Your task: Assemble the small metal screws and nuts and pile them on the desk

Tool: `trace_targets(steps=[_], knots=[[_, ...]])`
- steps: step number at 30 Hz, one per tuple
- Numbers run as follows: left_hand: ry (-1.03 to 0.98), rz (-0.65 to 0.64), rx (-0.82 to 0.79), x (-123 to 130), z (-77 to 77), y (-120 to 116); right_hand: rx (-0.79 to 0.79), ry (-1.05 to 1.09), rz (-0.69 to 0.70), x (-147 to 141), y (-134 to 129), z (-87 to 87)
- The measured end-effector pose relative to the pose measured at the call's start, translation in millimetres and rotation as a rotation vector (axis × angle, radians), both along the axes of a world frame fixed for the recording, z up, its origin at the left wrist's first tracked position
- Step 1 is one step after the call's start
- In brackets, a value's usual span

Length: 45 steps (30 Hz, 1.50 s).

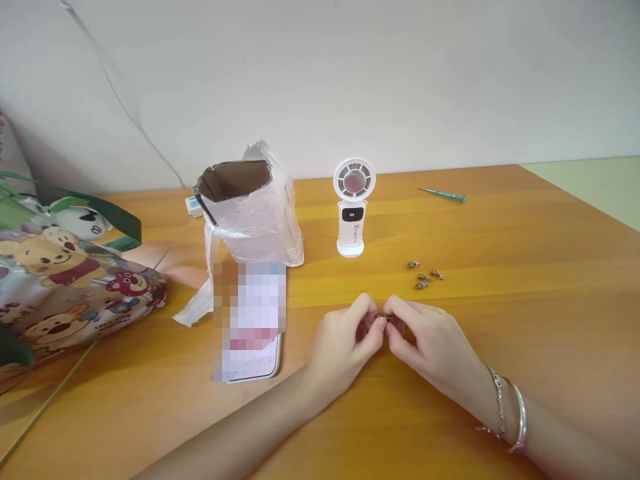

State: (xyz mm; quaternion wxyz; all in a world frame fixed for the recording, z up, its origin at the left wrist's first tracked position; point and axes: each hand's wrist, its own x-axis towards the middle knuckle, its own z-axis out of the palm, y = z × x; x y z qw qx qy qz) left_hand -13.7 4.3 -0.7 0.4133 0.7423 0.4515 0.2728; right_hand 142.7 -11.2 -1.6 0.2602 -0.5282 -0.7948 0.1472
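Observation:
My left hand (345,340) and my right hand (427,337) meet at the fingertips above the wooden table (400,427). Between them they pinch a small dark metal part (384,317), mostly covered by the fingers. Just beyond my right hand lie several similar small metal parts (423,285) in a loose group. Two bracelets circle my right wrist.
A white handheld fan (351,223) stands upright behind the hands. A thin teal screwdriver (450,196) lies at the back right. To the left are an opened box in plastic (260,230), a phone (257,363), partly blurred, and a cartoon-print bag (75,287).

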Motion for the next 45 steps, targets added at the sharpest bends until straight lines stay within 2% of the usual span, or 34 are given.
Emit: trace_targets(steps=[3,6,9,12,19,27,33,45], knots=[[0.041,0.006,-0.013,0.7,2.0,0.2,0.069,-0.027,-0.005,-0.4,0.0,-0.2],[0.098,-0.049,-0.035,0.9,6.5,1.5,0.117,-0.039,-0.006,-0.6,0.2,-0.6],[0.152,-0.093,-0.069,2.1,11.1,2.6,0.129,-0.053,-0.010,-1.7,1.2,-0.2],[0.162,-0.079,-0.102,4.1,12.5,1.6,0.132,-0.058,-0.030,-2.5,2.3,1.1],[-0.017,-0.072,-0.170,2.9,5.9,0.7,0.053,-0.026,-0.003,1.3,1.7,4.5],[-0.122,-0.108,-0.221,0.9,6.6,3.1,0.169,-0.071,0.001,0.8,3.8,4.3],[-0.154,-0.066,-0.270,4.8,5.7,-1.5,0.229,-0.093,-0.051,-2.1,3.7,4.5],[-0.200,-0.007,-0.352,10.5,7.1,-7.5,0.259,-0.083,-0.034,-5.8,3.5,3.0]])
